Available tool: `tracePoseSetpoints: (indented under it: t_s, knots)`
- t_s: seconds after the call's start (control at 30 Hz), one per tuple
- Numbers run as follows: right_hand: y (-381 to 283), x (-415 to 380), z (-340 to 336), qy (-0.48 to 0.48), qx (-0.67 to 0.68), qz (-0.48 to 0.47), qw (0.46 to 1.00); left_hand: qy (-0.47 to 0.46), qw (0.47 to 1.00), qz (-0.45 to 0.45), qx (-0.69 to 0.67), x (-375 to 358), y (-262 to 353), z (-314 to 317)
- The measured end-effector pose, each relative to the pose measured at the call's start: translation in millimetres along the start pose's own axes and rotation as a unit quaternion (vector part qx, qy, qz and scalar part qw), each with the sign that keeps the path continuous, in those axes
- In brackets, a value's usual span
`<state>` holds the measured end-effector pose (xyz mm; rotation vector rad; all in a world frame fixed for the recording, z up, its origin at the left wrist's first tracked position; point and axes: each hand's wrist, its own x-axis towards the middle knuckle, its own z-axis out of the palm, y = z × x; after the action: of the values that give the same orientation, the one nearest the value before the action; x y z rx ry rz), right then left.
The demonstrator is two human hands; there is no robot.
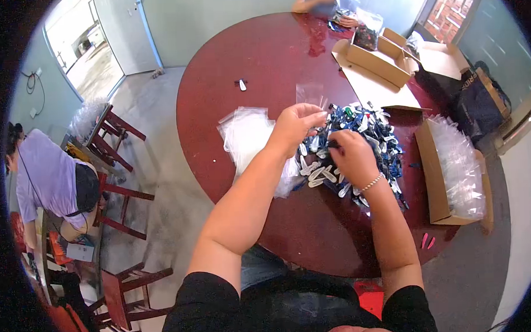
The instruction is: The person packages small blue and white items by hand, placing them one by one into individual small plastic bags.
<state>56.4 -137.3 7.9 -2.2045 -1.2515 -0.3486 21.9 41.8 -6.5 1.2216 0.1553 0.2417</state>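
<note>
A heaped pile of snap hair clips [387, 139], dark blue, white and silvery, lies on the table in front of me. Over its left edge is my left hand [298, 128], with bent fingers drawn toward the thumb; what they hold, if anything, blends into the clips behind. My right hand [357, 160] reaches into the middle of the pile, its fingertips closed on a dark hair clip [333, 144]. Flat clear plastic bags [247, 137] lie stacked left of the pile, partly behind my left forearm. Beyond my left hand lies a single clear bag [311, 94].
The round red table [215, 68] bears an open carton of clear bags [432, 178] at right, pink-handled pliers [428, 241] near the edge, and cardboard boxes [382, 62] farther back. A lone clip [242, 85] lies far left. One person [315, 1] works across; another [55, 179] sits left.
</note>
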Motion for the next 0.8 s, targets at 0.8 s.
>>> tracePoseSetpoints:
  t_s: [0.8]
  knots:
    - [-5, -5, -39, 0.166, 0.117, -0.012, 0.979, -0.197, 0.968, 0.086, 0.131, -17, -21, 30]
